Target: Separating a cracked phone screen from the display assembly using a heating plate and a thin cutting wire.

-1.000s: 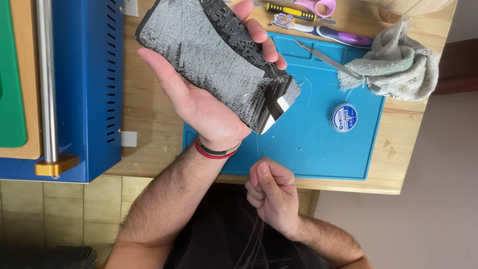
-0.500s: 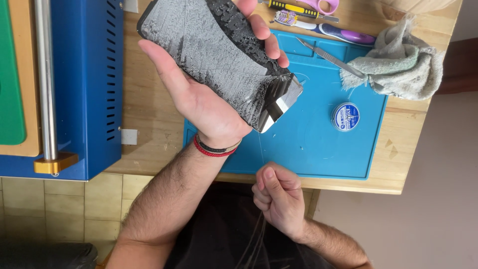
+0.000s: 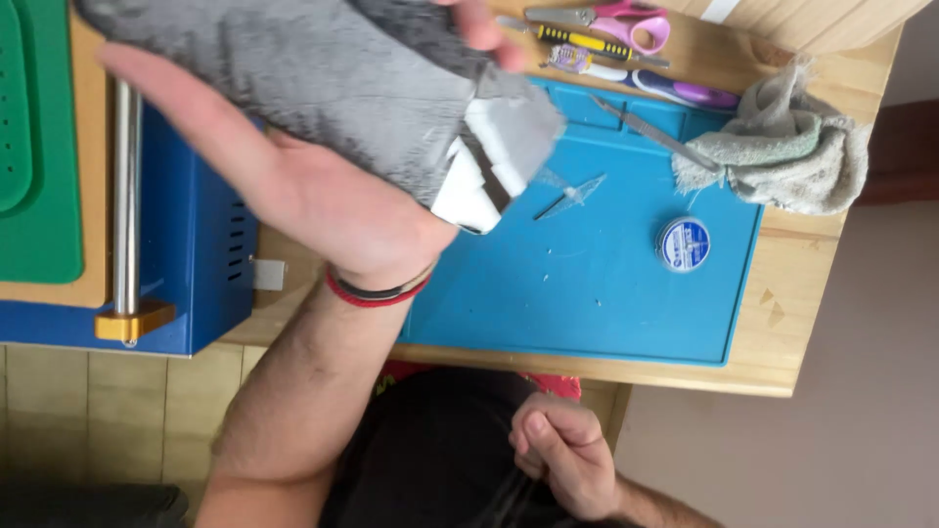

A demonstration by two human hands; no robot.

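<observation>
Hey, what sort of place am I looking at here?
Probably a small repair or hobby workbench: a blue work mat on a wooden table, hand tools like scissors and tweezers, plus a blue machine.

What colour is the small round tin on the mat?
Blue with a white rim, the round tin shows best in the head view.

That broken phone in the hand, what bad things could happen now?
The shattered phone lies in the left hand only, so it might slip and drop onto the blue mat. Its cracked surface and the loose glass bits at the corner could cut bare skin. The right hand is down by the lap, too far to catch it.
</observation>
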